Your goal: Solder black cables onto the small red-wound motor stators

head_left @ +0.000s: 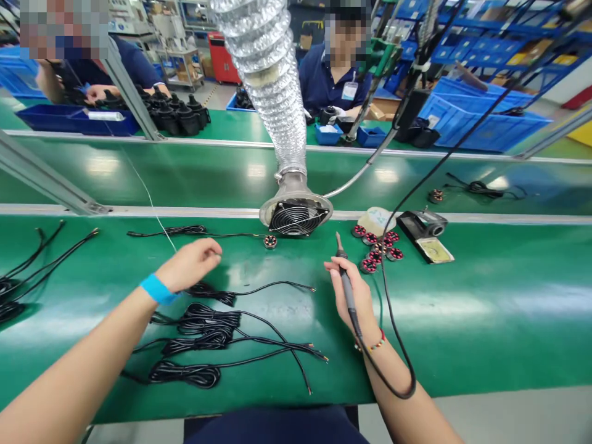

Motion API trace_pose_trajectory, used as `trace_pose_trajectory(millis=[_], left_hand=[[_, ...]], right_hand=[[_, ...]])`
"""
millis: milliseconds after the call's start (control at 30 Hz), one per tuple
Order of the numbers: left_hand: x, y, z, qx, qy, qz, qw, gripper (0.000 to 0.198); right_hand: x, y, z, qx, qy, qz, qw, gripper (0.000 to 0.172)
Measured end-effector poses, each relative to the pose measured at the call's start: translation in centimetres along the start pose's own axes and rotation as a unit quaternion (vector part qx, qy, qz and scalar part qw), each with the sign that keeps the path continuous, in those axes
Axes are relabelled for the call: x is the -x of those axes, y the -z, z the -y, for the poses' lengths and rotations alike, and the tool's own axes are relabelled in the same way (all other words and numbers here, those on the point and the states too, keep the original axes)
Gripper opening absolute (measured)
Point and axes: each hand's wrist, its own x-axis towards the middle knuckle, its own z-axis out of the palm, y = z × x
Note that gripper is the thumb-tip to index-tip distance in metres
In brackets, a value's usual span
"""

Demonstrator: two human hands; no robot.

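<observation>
The right hand (364, 302) has its grip wrapped around a soldering iron (348, 291), tip pointing away over the green tabletop (485, 351), left of the red-wound coils (375, 254). The left hand (192, 262) curls above black cables (210, 324); whether its grip pinches anything, I cannot tell. At right, a stand (416, 225) holds a yellowish sponge (435, 250). Beyond, a small blue bin (329, 139) contains something white (328, 129); a large blue crate's (490, 126) contents are unclear

left: bright-blue wristband (158, 289) | right: multicoloured beaded bracelet (380, 340) | worn: dark navy garment (277, 427)
</observation>
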Motion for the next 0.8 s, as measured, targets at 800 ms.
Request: trace_pose_trajectory(millis=[800], left_hand=[[-3.0, -9.4, -9.0, 0.058, -0.136, 0.200, 0.969, 0.026]], right_hand=[[-1.9, 1.6, -1.0, 0.144, 0.038, 0.222, 0.964, 0.044]])
